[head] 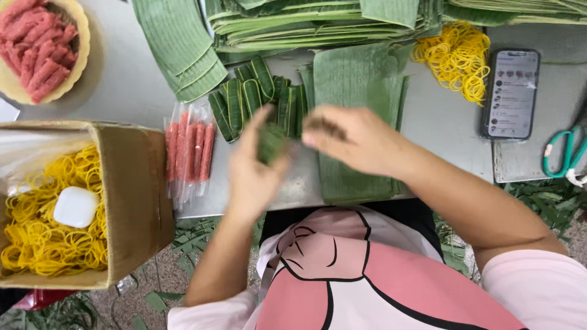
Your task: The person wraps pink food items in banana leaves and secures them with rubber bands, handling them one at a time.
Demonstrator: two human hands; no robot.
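Both bare forearms reach forward and angle inward, meeting at the middle. The left hand (254,168) is raised, fingers curled and pinching. The right hand (351,137) is blurred, its fingers pointing left, close beside the left hand.

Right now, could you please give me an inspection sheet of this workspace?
Surface: grey table, partly bare.
Job's things: small green leaf-wrapped bundle, blurred; row of wrapped bundles; flat leaf pieces; folded leaf stacks; pink sticks in clear sleeves.
Clutter: cardboard box of yellow rubber bands with a white case; loose rubber bands; phone; teal scissors; tray of pink sticks.
Grippers: left hand holds the bundle; right hand fingers at its top; both blurred.
Cables: nothing seen.
Surroundings: leaf scraps on the floor.
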